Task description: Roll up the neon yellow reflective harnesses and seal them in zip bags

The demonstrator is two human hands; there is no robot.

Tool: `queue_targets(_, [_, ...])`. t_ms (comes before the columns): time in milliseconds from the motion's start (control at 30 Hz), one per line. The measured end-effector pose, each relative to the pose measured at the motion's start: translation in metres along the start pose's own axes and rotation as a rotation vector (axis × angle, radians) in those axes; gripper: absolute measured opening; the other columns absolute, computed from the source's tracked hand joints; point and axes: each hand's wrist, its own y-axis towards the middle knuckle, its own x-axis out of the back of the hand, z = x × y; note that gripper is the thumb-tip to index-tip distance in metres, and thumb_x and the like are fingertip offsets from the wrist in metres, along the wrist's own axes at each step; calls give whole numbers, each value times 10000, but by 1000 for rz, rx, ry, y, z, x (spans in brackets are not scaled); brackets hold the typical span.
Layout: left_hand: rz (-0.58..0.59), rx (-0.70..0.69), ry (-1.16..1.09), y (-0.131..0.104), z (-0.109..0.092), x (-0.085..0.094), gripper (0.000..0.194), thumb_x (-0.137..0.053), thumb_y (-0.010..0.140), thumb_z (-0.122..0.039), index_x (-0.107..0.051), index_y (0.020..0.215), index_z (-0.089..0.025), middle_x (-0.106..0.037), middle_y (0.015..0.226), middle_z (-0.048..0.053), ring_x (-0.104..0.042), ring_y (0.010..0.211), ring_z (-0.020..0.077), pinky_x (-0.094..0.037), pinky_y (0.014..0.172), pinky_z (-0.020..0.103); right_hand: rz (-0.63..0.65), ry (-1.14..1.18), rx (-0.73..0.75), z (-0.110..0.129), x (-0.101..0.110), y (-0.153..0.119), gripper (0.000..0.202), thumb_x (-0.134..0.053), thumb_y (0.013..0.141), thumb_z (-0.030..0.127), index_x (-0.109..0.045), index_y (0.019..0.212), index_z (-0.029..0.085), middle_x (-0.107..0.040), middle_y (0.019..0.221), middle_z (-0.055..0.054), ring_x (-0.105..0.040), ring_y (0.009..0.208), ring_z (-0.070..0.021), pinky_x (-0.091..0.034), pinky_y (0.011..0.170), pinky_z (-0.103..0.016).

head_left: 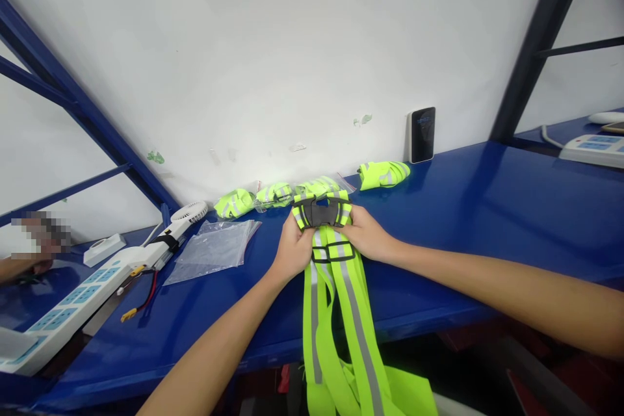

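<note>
Both of my hands hold a yellow-green reflective harness vest [358,312] with grey stripes. My left hand [292,248] is closed around the belt webbing on the left of a black side-release buckle [322,214]. On the buckle's other side, my right hand [369,234] grips the belt too. The buckle's two halves appear joined. Below it hang the long straps with black slider buckles [334,251], trailing over the table's front edge. My fingertips behind the belt are hidden.
Folded vests lie along the wall, among them a left one [234,203] and a right one [384,175]. Clear plastic bags [214,250] rest on the blue table [463,208]. Leftward are a power strip [73,305], a small fan [190,211] and another person's hand [43,250]. A black-faced device [422,135] stands behind.
</note>
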Motion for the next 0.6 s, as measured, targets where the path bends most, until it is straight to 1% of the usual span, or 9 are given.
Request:
queue_targets(100, [-27, 2, -13, 0, 0, 0, 298, -607, 779, -78, -672, 1050, -184, -691, 1067, 55, -613, 1010, 223, -444, 905, 308, 6, 3, -26, 0, 0, -1, 324, -635, 849, 320, -685, 1144, 195, -708, 1127, -57, -621, 1080, -277, -445, 998, -434])
queue_targets(200, [-71, 18, -55, -1, -1, -1, 309, -641, 757, -65, -673, 1039, -189, -690, 1053, 52, -613, 1011, 217, -438, 906, 293, 28, 16, -53, -2, -1, -3, 338, -627, 857, 330, -669, 1175, 225, -674, 1214, -46, -554, 1207, -284, -387, 1070, -441])
queue_targets(300, [-90, 21, -81, -1, -3, -1, 299, -669, 754, -88, -665, 1035, -188, -686, 1056, 52, -612, 1021, 218, -435, 910, 289, 37, 46, -107, -2, 0, -6, 301, -610, 860, 328, -688, 1139, 245, -683, 1190, -25, -525, 1239, -281, -373, 1086, -429])
queue_targets(433, [-89, 13, -92, 0, -3, 0, 282, -656, 762, -104, -660, 1031, -188, -683, 1052, 50, -613, 1008, 216, -443, 908, 294, 44, 49, -154, -1, 2, -5, 241, -571, 872, 326, -732, 1015, 219, -724, 1041, -26, -598, 1098, -271, -428, 1015, -403])
queue_targets(533, [-87, -1, -74, 1, -1, 1, 272, -608, 745, -52, -667, 973, -188, -684, 1012, 39, -611, 986, 210, -448, 913, 308, 58, 27, -159, -2, 3, -2, 254, -603, 848, 339, -733, 994, 177, -732, 950, -27, -640, 923, -257, -478, 903, -400])
queue_targets(600, [-77, -10, -55, 2, 0, 2, 295, -577, 736, -32, -669, 966, -191, -681, 998, 34, -607, 983, 210, -452, 919, 320, 56, 26, -157, -3, 4, 0, 262, -622, 835, 349, -736, 975, 160, -734, 896, -24, -646, 852, -245, -491, 845, -386])
